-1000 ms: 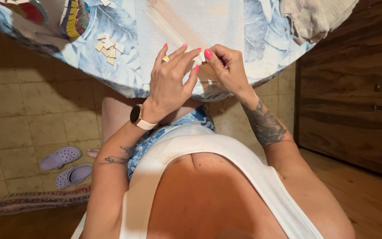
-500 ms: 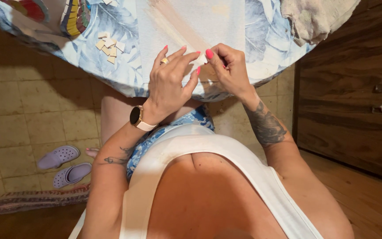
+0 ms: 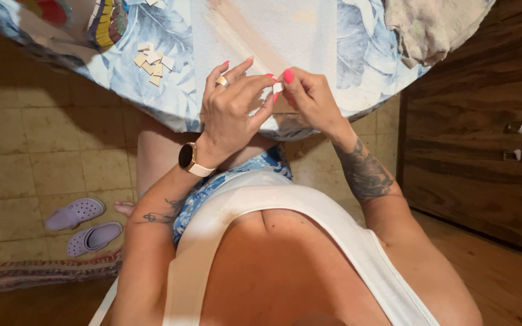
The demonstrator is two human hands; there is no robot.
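Left hand: the left hand (image 3: 232, 111) is raised over the near edge of the table (image 3: 309, 42); its thumb and forefinger are closed on one side of a small white tile piece (image 3: 278, 88), while the other fingers are spread above it.
Right hand: the right hand (image 3: 310, 96) is pinched on the other side of the same piece, so the piece is gripped between both hands, fingertips touching.
Tile piece: it is held in the air just above the table edge, not laid down.
Work done: a patch of coloured mosaic (image 3: 109, 18) is seen at the far left of the table, which is judged to be already set pieces.
Work left: a small heap of loose pale tiles (image 3: 152, 62) lies unused on the flowered tablecloth (image 3: 364, 54); the held piece is judged to be unplaced, so much appears to remain.
Cut off: the mosaic patch is cropped by the top edge, so its extent cannot be told.
Hard to make out: the shape of the held piece is mostly covered by fingertips, and it cannot be told whether it is being snapped, trimmed or only turned.
Other things: a crumpled cloth (image 3: 436, 27) lies at the table's far right, a pair of lilac clogs (image 3: 86, 223) stands on the tiled floor, and a wooden cabinet (image 3: 484, 133) is at the right.
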